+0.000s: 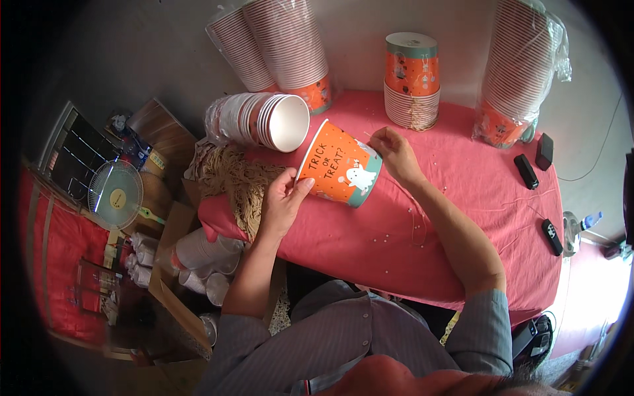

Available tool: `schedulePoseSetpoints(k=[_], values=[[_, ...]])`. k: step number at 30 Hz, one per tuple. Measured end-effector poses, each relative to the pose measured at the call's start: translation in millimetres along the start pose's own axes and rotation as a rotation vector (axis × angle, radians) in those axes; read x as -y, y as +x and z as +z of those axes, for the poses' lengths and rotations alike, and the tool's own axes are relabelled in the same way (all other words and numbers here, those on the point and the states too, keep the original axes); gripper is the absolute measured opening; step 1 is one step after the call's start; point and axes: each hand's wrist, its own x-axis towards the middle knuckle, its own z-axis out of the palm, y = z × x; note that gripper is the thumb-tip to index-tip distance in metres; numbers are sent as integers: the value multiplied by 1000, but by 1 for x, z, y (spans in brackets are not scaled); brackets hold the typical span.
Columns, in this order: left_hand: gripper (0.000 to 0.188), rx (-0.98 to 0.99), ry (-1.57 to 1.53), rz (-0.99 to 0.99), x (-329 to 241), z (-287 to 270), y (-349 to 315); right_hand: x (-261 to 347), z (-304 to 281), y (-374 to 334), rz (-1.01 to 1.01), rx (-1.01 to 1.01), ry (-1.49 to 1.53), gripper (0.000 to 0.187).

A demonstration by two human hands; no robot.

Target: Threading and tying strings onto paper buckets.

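Left grip (282,198): closed on the rim end of the orange bucket (339,173), my thumb on its outer wall, my other fingers partly hidden.
Right grip (396,155): fingertips drawn together in a pinch just beside the bucket's teal base, on what looks like a thin pale cord (367,134).
Orange bucket: paper, tilted on its side between my two grips, mouth toward the left one, a white ghost figure facing up at me.
Cord bundle (228,175): tan, loose, just left of my left grip, spilling over the bench's (475,178) edge.
Lying stack (254,119): nested paper buckets in clear plastic, just beyond my left grip, open mouth turned to the right.
Upright stacks (290,49): two, plastic-wrapped, farther beyond my left grip.
Inverted stack (411,79): beyond my right grip, bases up, cords hanging at the rims.
Wrapped stack (515,79): tall, well to the right of my right grip and beyond it.
White beads (386,241): scattered on the pink-red cloth (343,254), nearer me than my right grip.
Carton (173,244): below and left of my left grip, off the bench, white cups or buckets inside.
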Motion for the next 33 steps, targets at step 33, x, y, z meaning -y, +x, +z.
schedulePoseSetpoints(k=[33], values=[[33,-14,-78,72,-3,14,13,-1,17,2,-80,-53,188,14]])
